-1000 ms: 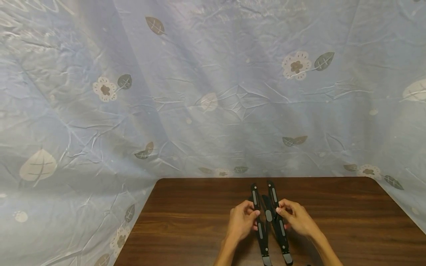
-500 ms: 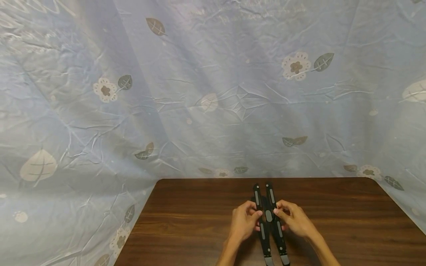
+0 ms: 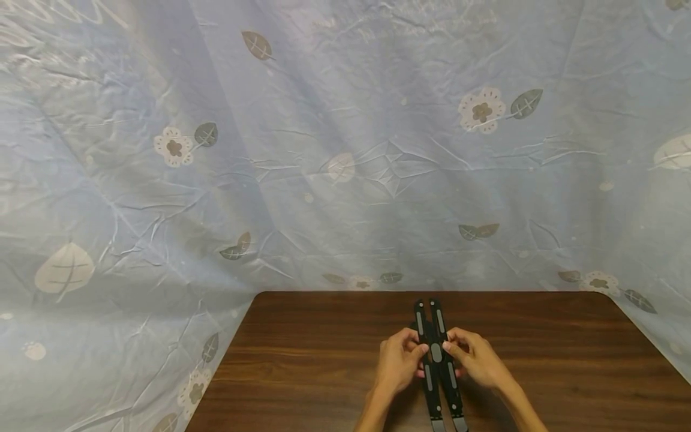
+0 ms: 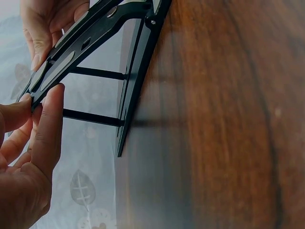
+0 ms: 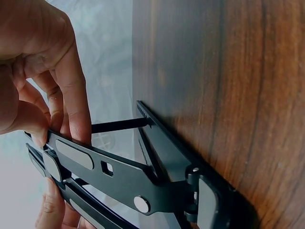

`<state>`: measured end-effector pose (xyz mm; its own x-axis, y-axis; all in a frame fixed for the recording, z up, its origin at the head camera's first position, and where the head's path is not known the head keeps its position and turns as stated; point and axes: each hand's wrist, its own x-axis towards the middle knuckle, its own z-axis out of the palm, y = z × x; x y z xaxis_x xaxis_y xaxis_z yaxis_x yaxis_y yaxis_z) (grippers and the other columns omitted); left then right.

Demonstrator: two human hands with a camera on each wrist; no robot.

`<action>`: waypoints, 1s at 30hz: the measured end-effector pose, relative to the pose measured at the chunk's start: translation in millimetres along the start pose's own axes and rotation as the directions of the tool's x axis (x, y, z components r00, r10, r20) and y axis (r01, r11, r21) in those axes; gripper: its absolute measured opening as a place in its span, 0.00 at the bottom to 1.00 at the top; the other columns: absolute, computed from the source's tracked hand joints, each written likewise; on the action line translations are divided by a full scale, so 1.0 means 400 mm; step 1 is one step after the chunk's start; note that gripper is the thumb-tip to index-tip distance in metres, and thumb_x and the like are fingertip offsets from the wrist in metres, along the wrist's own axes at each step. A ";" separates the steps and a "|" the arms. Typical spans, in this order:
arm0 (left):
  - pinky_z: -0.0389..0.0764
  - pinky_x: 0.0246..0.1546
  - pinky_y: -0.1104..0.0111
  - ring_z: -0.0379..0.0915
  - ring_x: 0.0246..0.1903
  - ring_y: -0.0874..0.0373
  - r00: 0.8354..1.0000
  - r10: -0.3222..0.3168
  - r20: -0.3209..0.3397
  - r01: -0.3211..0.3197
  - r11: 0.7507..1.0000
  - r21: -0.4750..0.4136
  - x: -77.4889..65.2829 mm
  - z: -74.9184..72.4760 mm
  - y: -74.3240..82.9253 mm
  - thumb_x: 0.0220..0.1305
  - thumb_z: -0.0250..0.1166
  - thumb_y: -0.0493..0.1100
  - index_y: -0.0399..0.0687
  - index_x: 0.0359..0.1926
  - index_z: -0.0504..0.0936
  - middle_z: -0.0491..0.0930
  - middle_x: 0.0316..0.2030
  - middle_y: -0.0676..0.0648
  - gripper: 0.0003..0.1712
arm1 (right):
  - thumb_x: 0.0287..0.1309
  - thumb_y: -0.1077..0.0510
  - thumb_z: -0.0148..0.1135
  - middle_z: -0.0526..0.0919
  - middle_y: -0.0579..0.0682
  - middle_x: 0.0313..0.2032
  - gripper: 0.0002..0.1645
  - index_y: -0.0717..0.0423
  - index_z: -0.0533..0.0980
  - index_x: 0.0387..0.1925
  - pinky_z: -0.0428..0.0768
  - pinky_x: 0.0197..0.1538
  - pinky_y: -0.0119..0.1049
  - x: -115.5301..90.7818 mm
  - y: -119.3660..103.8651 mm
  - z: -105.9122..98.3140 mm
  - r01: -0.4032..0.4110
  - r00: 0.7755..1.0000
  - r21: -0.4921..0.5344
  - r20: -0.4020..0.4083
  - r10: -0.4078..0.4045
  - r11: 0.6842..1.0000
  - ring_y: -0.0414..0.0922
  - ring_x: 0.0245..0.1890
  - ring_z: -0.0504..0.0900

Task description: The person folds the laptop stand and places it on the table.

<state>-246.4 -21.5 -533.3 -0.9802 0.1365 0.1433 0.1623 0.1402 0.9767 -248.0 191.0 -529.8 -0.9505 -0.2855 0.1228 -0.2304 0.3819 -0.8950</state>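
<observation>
A black folding laptop stand [image 3: 436, 353] with grey pads stands on the table, its two long arms nearly side by side. My left hand [image 3: 396, 363] pinches the left arm near the middle, thumb on top and fingers beneath. On the other side, my right hand [image 3: 477, 360] pinches the right arm the same way. In the left wrist view, thin struts [image 4: 95, 118] prop the raised arms above the base bars [image 4: 136, 78]. A hinged front lip with a grey pad [image 5: 206, 202] shows in the right wrist view.
The dark brown wooden table [image 3: 302, 360] has rounded far corners. Behind it and along its left side hangs a pale blue-grey curtain [image 3: 345, 210] printed with leaves and flowers.
Both hands have come closer together, and the stand's two arms have drawn inward, narrowing the gap between them. Each hand keeps its pinch.
</observation>
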 end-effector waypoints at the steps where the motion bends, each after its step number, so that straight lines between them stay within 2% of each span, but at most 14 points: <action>1: 0.90 0.21 0.60 0.82 0.19 0.63 1.000 0.000 -0.001 0.000 1.000 -0.001 0.000 0.001 0.000 0.68 0.73 0.33 0.40 0.40 0.84 0.87 0.30 0.41 0.05 | 0.80 0.53 0.61 0.79 0.52 0.36 0.12 0.59 0.77 0.43 0.90 0.29 0.41 0.000 0.001 0.001 -0.006 1.000 0.001 -0.003 0.006 1.000 0.43 0.30 0.83; 6: 0.90 0.21 0.60 0.81 0.19 0.64 1.000 -0.005 -0.009 0.005 1.000 0.000 -0.002 0.005 0.002 0.68 0.73 0.32 0.40 0.39 0.84 0.88 0.31 0.37 0.05 | 0.79 0.53 0.61 0.78 0.52 0.36 0.11 0.58 0.77 0.42 0.90 0.28 0.41 0.002 0.001 0.007 -0.013 1.000 -0.012 -0.011 0.013 1.000 0.43 0.29 0.82; 14: 0.89 0.19 0.64 0.82 0.18 0.64 1.000 -0.003 -0.023 0.003 1.000 0.020 -0.004 0.014 0.002 0.67 0.74 0.33 0.41 0.39 0.84 0.87 0.27 0.46 0.05 | 0.79 0.54 0.61 0.78 0.51 0.35 0.10 0.57 0.78 0.41 0.90 0.29 0.39 0.005 -0.003 0.017 -0.006 1.000 -0.015 -0.005 0.006 1.000 0.40 0.30 0.81; 25: 0.87 0.17 0.67 0.83 0.19 0.63 0.998 0.005 -0.067 -0.004 1.000 0.014 -0.008 0.033 0.007 0.67 0.74 0.33 0.43 0.37 0.83 0.85 0.25 0.50 0.06 | 0.79 0.56 0.61 0.82 0.53 0.36 0.09 0.57 0.78 0.42 0.91 0.30 0.42 0.009 -0.006 0.019 -0.016 1.000 -0.015 -0.023 0.016 1.000 0.39 0.30 0.82; 30: 0.87 0.17 0.68 0.82 0.19 0.64 0.997 -0.002 -0.074 0.002 1.000 0.005 -0.009 0.034 0.008 0.67 0.74 0.33 0.43 0.37 0.84 0.85 0.25 0.49 0.06 | 0.78 0.56 0.62 0.83 0.52 0.35 0.08 0.56 0.79 0.42 0.86 0.28 0.36 0.012 -0.003 0.020 -0.012 0.999 -0.034 -0.034 0.011 0.999 0.38 0.30 0.81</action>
<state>-240.7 -8.4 -533.0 -0.9862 0.0635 0.1532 0.1610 0.1448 0.9763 -250.7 182.1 -531.5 -0.9594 -0.2514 0.1278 -0.2262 0.4149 -0.8813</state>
